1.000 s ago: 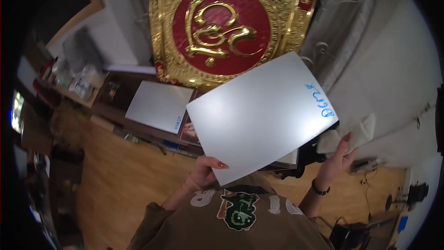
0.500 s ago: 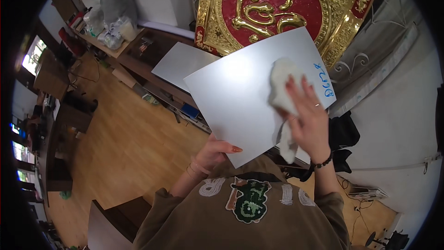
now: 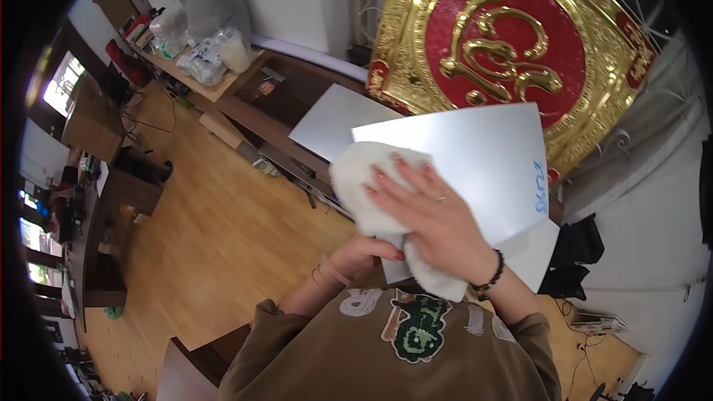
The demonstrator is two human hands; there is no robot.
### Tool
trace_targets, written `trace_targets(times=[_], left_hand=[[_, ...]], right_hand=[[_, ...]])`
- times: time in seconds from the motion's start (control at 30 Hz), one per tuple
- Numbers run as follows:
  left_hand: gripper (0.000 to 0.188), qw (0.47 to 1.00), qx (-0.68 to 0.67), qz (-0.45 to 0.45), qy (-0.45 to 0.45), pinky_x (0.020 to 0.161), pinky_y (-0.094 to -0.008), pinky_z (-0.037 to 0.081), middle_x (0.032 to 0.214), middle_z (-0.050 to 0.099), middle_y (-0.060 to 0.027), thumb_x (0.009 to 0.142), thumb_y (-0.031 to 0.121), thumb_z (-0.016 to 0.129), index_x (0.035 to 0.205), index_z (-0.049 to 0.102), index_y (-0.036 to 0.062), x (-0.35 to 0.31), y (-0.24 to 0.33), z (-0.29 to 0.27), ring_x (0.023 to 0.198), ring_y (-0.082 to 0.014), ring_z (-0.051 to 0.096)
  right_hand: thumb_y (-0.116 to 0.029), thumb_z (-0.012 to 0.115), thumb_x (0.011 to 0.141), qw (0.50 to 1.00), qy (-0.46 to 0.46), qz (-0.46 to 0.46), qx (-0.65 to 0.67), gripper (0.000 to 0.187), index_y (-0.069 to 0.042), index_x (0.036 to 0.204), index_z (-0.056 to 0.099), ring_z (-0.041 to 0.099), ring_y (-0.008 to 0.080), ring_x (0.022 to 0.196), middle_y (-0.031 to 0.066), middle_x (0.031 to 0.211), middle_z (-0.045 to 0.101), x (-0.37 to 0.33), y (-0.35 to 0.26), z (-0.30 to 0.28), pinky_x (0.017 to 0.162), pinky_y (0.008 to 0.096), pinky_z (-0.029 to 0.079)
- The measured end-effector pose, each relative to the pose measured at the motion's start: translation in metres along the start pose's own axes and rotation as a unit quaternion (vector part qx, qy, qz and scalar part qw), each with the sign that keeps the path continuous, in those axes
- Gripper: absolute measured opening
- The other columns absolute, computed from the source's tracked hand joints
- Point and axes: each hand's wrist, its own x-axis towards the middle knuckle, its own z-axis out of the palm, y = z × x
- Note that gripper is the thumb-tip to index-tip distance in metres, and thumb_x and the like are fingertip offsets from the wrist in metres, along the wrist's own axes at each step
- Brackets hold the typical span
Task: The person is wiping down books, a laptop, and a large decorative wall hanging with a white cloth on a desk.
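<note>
A glossy white sheet (image 3: 486, 178), with blue handwriting near its right edge, is tilted in front of me. My left hand (image 3: 355, 258) grips its near corner, thumb on top and fingers hidden beneath. My right hand (image 3: 438, 223) lies over a white cloth (image 3: 360, 178), pressing it on the left part of the sheet with the fingers stretched out along it. The cloth covers the sheet's left edge and trails down under my right wrist.
A gold-framed red panel (image 3: 438, 37) with raised gold script stands just beyond the sheet. Another pale sheet (image 3: 334, 120) lies on the dark wooden cabinet (image 3: 249, 104). Plastic-wrapped items (image 3: 212, 59) sit at the back left. Black things (image 3: 575, 249) lie to the right.
My right hand and the cloth have slid left across the sheet, from its right side to its left edge. My view has shifted, and the sheet's angle has changed.
</note>
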Motion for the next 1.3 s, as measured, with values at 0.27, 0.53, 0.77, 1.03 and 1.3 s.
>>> trace_targets(times=[0.27, 0.53, 0.77, 1.03, 1.3], left_hand=[[0.074, 0.998, 0.060, -0.036, -0.006, 0.092, -0.0338, 0.050, 0.122, 0.061, -0.0177, 0.063, 0.006, 0.060, 0.135, 0.045, -0.0032, -0.003, 0.068, -0.069, 0.109, -0.0262, 0.062], [0.050, 0.970, 0.089, 0.014, 0.224, 0.091, -0.0379, 0.049, 0.103, 0.064, -0.0190, 0.061, 0.020, 0.052, 0.103, 0.061, -0.0073, -0.050, 0.163, -0.186, 0.095, -0.0317, 0.061], [0.008, 0.952, 0.088, 0.145, 0.254, 0.084, -0.0358, 0.049, 0.072, 0.053, -0.0063, 0.066, 0.016, 0.049, 0.063, 0.051, 0.0081, -0.032, 0.205, -0.277, 0.078, -0.0252, 0.056], [0.008, 0.953, 0.151, 0.019, 0.264, 0.078, -0.0369, 0.052, 0.076, 0.058, -0.0076, 0.067, 0.009, 0.050, 0.059, 0.050, 0.0074, 0.026, 0.203, -0.350, 0.081, -0.0225, 0.059], [0.012, 0.969, 0.160, -0.025, 0.184, 0.068, -0.0315, 0.053, 0.071, 0.064, -0.0114, 0.069, 0.010, 0.056, 0.070, 0.063, -0.0002, 0.067, 0.214, -0.328, 0.069, -0.0201, 0.062]], right_hand=[[0.008, 0.047, 0.078, 0.981, 0.029, 0.184, -0.050, 0.069, -0.009, 0.144, 0.040, 0.023, 0.0382, 0.142, 0.0115, 0.150, 0.037, 0.029, 0.040, 0.022, 0.119, 0.0487, 0.011], [-0.013, 0.047, 0.096, 0.807, 0.224, 0.390, 0.383, 0.032, 0.002, 0.122, 0.060, 0.061, 0.0157, 0.102, 0.0098, 0.112, 0.066, 0.003, 0.000, 0.068, 0.091, 0.0317, 0.047], [-0.020, 0.049, 0.099, 0.792, 0.032, 0.456, 0.405, 0.032, 0.002, 0.120, 0.061, 0.059, 0.0087, 0.096, 0.0075, 0.112, 0.065, 0.032, 0.024, 0.124, 0.084, 0.0260, 0.048], [-0.026, 0.054, 0.098, 0.360, 0.184, 0.413, 0.816, 0.040, 0.001, 0.128, 0.053, 0.062, 0.0181, 0.109, 0.0104, 0.122, 0.062, 0.068, 0.042, 0.173, 0.095, 0.0310, 0.049], [-0.030, 0.056, 0.097, 0.199, 0.161, 0.303, 0.918, 0.037, -0.001, 0.121, 0.055, 0.065, 0.0219, 0.089, 0.0114, 0.105, 0.065, 0.052, 0.060, 0.211, 0.074, 0.0336, 0.055]])
